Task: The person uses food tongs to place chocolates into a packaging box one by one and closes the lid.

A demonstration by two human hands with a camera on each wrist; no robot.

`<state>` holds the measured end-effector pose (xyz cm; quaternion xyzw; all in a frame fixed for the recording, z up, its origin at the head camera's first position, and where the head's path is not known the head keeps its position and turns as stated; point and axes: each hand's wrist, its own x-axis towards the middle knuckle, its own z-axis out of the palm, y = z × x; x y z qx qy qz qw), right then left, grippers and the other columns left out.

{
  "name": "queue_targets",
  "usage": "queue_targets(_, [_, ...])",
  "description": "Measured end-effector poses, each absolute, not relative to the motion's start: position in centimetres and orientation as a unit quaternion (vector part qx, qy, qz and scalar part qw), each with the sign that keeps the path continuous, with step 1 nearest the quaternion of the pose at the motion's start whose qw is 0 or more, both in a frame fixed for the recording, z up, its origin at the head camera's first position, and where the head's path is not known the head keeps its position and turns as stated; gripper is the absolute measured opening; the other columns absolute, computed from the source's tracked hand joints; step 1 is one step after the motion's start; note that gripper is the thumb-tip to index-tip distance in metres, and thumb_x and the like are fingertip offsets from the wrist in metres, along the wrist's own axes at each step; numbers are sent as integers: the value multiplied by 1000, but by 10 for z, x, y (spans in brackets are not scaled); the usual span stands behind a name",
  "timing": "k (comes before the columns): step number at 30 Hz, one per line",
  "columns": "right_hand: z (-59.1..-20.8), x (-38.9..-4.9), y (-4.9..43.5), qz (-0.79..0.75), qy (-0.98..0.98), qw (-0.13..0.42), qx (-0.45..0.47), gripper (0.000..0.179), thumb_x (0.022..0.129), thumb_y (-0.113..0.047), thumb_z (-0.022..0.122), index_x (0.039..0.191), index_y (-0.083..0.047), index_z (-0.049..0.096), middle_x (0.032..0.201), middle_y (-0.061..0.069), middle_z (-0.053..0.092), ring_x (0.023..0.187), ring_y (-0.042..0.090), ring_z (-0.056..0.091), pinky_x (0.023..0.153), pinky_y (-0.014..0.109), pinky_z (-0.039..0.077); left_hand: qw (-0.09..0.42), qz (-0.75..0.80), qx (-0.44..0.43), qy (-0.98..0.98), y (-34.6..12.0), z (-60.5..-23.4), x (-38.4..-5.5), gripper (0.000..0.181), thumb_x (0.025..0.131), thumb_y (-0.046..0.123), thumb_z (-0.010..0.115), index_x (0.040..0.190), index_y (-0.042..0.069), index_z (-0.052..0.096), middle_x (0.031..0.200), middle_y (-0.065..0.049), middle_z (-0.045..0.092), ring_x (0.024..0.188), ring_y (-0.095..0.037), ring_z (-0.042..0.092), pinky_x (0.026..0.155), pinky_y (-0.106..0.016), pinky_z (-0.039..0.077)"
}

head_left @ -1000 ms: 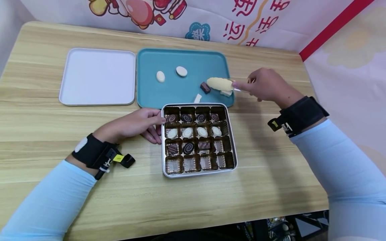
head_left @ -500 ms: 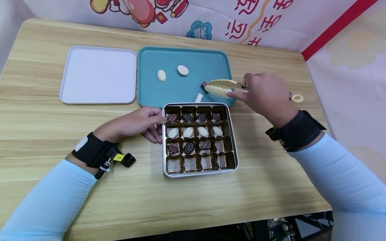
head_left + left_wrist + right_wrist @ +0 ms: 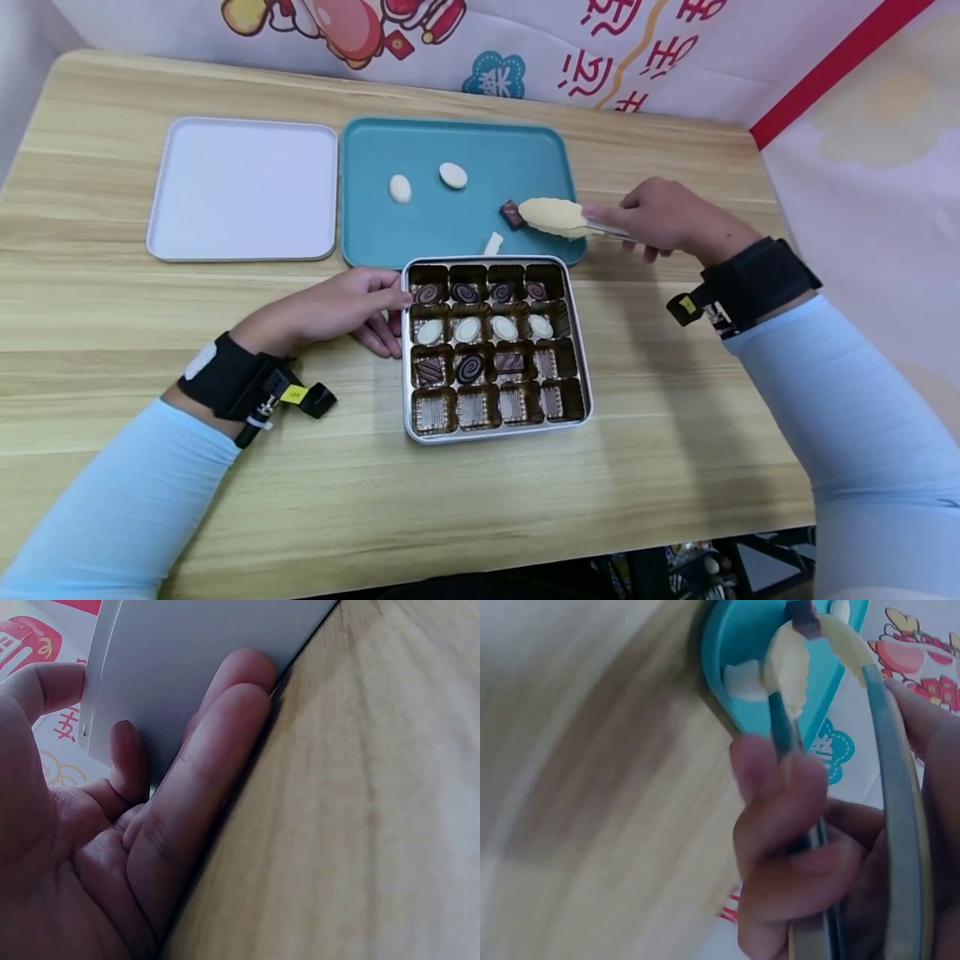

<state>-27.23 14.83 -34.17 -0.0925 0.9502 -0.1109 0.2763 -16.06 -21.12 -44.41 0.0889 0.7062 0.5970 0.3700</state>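
Note:
My right hand (image 3: 660, 218) grips a pair of tongs (image 3: 553, 217) with cream scalloped tips. In the right wrist view the tongs' arms are spread, and a dark square chocolate (image 3: 804, 618) lies right at their tips, over the teal tray (image 3: 457, 137). My left hand (image 3: 341, 310) holds the left side of a metal chocolate box (image 3: 495, 434), thumb on the rim and fingers (image 3: 202, 772) against the outer wall. The box's divider holds swirled dark chocolates (image 3: 469, 367), white oval ones (image 3: 467, 329) and striped dark ones (image 3: 508, 362); the front row is bare.
Two white oval chocolates (image 3: 452, 175) lie on the teal tray. A small white bar (image 3: 492, 243) sits behind the box's rear edge; another white piece (image 3: 744, 680) lies beside the tongs. Left of the teal tray is a white tray (image 3: 243, 192). A printed cloth (image 3: 480, 46) borders the table's back.
My right hand rolled over and back, its fingers showing again. The tongs stay near the dark square chocolate, which has turned so its top faces up more. The left hand and box held still.

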Motion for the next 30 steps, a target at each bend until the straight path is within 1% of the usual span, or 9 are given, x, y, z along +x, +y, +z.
queue_targets(3, [-335, -267, 138, -47, 965, 223, -132, 82, 81, -77, 37, 83, -1, 66, 74, 14, 62, 59, 27, 56, 51, 34, 44, 370, 596, 90, 707, -212, -443, -159, 32, 100, 28, 45, 96, -4, 47, 91, -24, 62, 76, -37, 66, 68, -44, 62])
queue_targets(6, [-329, -257, 128, 21, 976, 139, -166, 78, 82, -77, 33, 71, -4, 58, 61, 8, 50, 55, 25, 48, 46, 32, 37, 369, 596, 94, 708, -212, -442, -159, 33, 100, 29, 45, 96, -4, 47, 91, -23, 62, 76, -37, 66, 68, -44, 62])
queue_targets(7, [-328, -253, 125, 38, 978, 112, -169, 77, 82, -78, 33, 69, -5, 54, 59, 7, 45, 54, 24, 44, 43, 32, 34, 368, 596, 95, 708, -212, -441, -159, 33, 100, 29, 45, 96, -4, 47, 91, -23, 62, 76, -37, 66, 68, -44, 62])
queue_targets(9, [-325, -247, 120, 65, 980, 67, -175, 75, 81, -78, 33, 69, -6, 49, 58, 6, 41, 50, 23, 41, 39, 31, 29, 366, 596, 95, 708, -211, -441, -160, 33, 100, 29, 45, 95, -4, 47, 90, -23, 62, 76, -37, 66, 68, -43, 63])
queue_targets(13, [-325, -239, 113, 103, 973, 0, -206, 71, 82, -76, 39, 70, -6, 48, 56, 5, 38, 45, 21, 37, 35, 29, 22, 366, 596, 92, 708, -211, -441, -160, 33, 100, 29, 45, 94, -4, 47, 89, -23, 63, 76, -37, 66, 67, -43, 63])
queue_targets(16, [-330, -237, 111, 124, 963, -21, -237, 68, 82, -72, 46, 69, -6, 49, 54, 4, 38, 43, 20, 37, 33, 28, 22, 368, 596, 89, 709, -212, -442, -160, 33, 100, 29, 45, 95, -4, 48, 89, -23, 63, 76, -37, 66, 67, -44, 62])
queue_targets(20, [-333, -237, 115, 135, 960, -26, -245, 64, 80, -68, 53, 71, -4, 50, 55, 7, 44, 44, 22, 41, 32, 31, 28, 369, 595, 90, 708, -211, -443, -161, 34, 100, 30, 45, 95, -4, 48, 89, -23, 62, 77, -37, 66, 68, -43, 62])
queue_targets(26, [-330, -244, 119, 137, 959, -39, -244, 65, 81, -67, 52, 77, -2, 51, 58, 9, 48, 46, 24, 42, 33, 32, 30, 370, 597, 88, 706, -211, -442, -160, 33, 100, 29, 45, 95, -4, 47, 89, -22, 62, 76, -38, 66, 67, -44, 62])
queue_targets(30, [-328, -249, 117, 132, 957, -45, -253, 64, 80, -67, 55, 75, -2, 51, 57, 9, 47, 46, 25, 42, 33, 31, 29, 372, 598, 89, 704, -211, -442, -160, 33, 100, 29, 45, 95, -4, 47, 90, -21, 62, 76, -38, 66, 68, -44, 62])
